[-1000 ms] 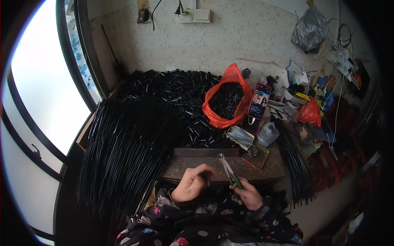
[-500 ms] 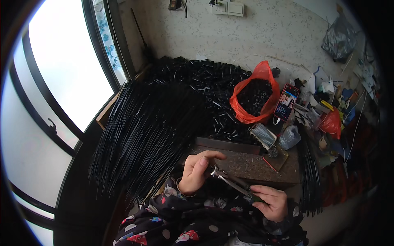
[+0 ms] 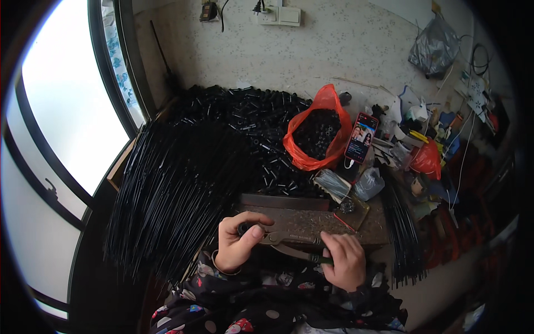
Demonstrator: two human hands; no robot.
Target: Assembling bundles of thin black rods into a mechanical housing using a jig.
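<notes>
at the far left stands a bright window [image 3: 58, 83]. beside it, a thick sheaf of long black rods [image 3: 167, 206] fans over the table's near edge, with a heap of short black parts [image 3: 233, 114] behind it. the left hand [image 3: 236, 245] curls its thumb and forefinger around a dark piece [image 3: 243, 228], mostly hidden. just right of that piece is the head of the pliers [image 3: 273, 238], in front of the worktable [image 3: 300, 220]; whether the jaws touch the piece i cannot tell. their handles stand apart, reaching rightward. behind them sits an open red bag [image 3: 300, 157] of small dark parts. the right hand [image 3: 345, 259] grips the handle ends. beyond it are a lit phone [image 3: 360, 138], a second bundle of black rods [image 3: 401, 239] and a hanging grey bag [image 3: 435, 47].
</notes>
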